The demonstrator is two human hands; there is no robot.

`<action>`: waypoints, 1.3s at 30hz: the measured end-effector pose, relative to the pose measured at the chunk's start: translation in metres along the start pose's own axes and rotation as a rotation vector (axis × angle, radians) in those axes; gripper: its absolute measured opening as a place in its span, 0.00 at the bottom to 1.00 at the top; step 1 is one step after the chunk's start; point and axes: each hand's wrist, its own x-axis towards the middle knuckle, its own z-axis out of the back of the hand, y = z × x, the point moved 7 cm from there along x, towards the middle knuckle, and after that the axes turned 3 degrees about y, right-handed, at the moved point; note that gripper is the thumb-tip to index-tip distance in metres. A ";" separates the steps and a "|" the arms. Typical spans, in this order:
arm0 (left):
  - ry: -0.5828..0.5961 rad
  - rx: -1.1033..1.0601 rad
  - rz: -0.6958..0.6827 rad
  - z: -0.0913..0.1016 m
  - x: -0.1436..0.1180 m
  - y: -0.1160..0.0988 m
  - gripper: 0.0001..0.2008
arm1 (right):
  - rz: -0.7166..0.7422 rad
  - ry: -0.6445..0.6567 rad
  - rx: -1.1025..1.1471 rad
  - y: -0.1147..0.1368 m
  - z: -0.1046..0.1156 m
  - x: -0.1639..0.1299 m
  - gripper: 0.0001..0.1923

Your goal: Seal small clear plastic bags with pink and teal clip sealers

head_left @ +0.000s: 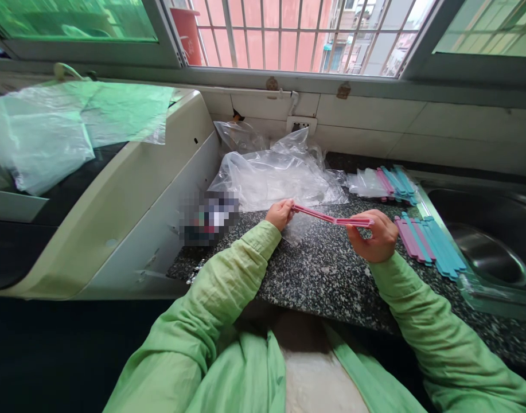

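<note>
A long pink bag sealing clip (314, 214) stretches between my hands above the counter, slightly bent at the hinge near its middle. My left hand (280, 214) pinches its left end. At the other end, the fingers and thumb of my right hand (376, 236) are closed around it. To the right of my right hand lies a row of pink and teal clips (430, 244). Behind that row sits a second pile of pink and teal clips (400, 182), beside small clear plastic packets (368, 183).
Large crumpled clear plastic bags (280, 175) lie at the back of the speckled counter (314, 275). A sink (486, 252) is at the right. A bulky cream machine (159, 155) stands left, with plastic sheeting (43, 126) on it. A blurred-out item (209, 218) sits beside it.
</note>
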 end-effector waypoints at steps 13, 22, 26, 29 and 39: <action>-0.043 -0.001 -0.006 0.006 0.000 -0.005 0.19 | 0.020 -0.011 0.035 -0.002 0.001 0.000 0.05; -0.112 0.046 0.006 0.010 -0.005 -0.014 0.20 | 0.047 -0.037 0.071 -0.002 0.003 0.001 0.09; -0.120 0.092 -0.006 0.013 -0.003 -0.013 0.18 | 0.018 -0.034 0.075 -0.004 0.002 0.000 0.08; -0.128 0.110 -0.007 0.014 -0.003 -0.013 0.18 | -0.020 -0.026 0.077 -0.005 0.003 0.000 0.06; -0.161 0.113 -0.003 0.018 -0.005 -0.016 0.16 | -0.093 -0.040 0.195 -0.009 0.002 0.001 0.04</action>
